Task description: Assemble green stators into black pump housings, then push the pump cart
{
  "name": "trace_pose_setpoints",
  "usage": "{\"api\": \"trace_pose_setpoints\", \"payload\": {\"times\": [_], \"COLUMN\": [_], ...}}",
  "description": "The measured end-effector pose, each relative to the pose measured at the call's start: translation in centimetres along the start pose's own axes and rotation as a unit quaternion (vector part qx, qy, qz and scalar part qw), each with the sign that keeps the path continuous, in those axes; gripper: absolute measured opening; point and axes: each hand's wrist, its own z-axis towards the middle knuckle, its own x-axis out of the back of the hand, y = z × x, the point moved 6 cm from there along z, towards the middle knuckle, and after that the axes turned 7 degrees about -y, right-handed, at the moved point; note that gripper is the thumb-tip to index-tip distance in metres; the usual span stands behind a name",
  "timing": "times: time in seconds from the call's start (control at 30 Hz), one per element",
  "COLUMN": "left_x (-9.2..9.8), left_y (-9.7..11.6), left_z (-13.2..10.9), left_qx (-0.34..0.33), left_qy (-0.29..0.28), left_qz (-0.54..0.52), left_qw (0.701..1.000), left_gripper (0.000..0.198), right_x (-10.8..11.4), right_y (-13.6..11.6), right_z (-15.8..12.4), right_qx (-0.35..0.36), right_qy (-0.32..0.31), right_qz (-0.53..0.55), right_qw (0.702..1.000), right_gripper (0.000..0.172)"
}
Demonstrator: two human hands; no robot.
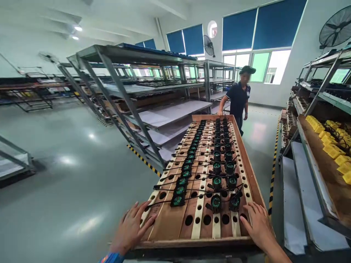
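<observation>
A long shallow wooden tray (189, 241) stretches away in front of me. My left hand (132, 223) grips its near left side, fingers over the rim and thumb apart. Across from it, my right hand (257, 223) holds the near right side the same way. Inside lie several round black parts with green centres and cables. One row (177, 200) runs down the left half, close to my left hand. Two more rows run down the right half, and the nearest round part (216, 202) lies left of my right hand. Pale perforated wooden strips (197, 226) run lengthwise.
A person (239, 96) in dark clothes stands at the far end, one hand at the tray. Metal shelving (117, 80) stands left. Another rack (315, 93) on the right holds yellow parts (333, 146). Striped floor tape (272, 175) runs along both racks.
</observation>
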Motion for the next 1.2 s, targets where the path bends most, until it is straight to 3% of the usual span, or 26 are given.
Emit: {"api": "trace_pose_setpoints", "payload": {"times": [0.33, 0.57, 0.73, 1.0, 1.2], "left_x": [1.8, 0.2, 0.0, 0.0, -2.5], "left_y": [0.4, 2.3, 3.1, 2.3, 0.5], "left_z": [6.4, 11.7, 15.0, 19.5, 23.9], "left_qx": [-0.019, -0.082, -0.106, -0.086, -0.038], "left_qy": [0.009, -0.026, -0.063, -0.106, -0.204], "left_qz": [-0.019, -0.079, -0.1, -0.097, -0.108], "left_qw": [1.0, 0.993, 0.987, 0.986, 0.972], "left_gripper": [0.058, 0.052, 0.056, 0.057, 0.048], "right_x": [0.0, -1.3, -2.6, -3.2, -6.4], "right_y": [0.1, 2.2, 2.6, 1.0, 0.4], "right_z": [2.6, 3.9, 4.2, 4.0, 4.4], "right_qx": [-0.037, -0.046, -0.074, -0.085, -0.064], "right_qy": [0.016, 0.047, 0.028, -0.003, 0.027], "right_qz": [0.027, 0.055, 0.063, 0.064, 0.055], "right_qw": [0.999, 0.996, 0.995, 0.994, 0.996], "right_gripper": [0.045, 0.044, 0.042, 0.042, 0.035]}}
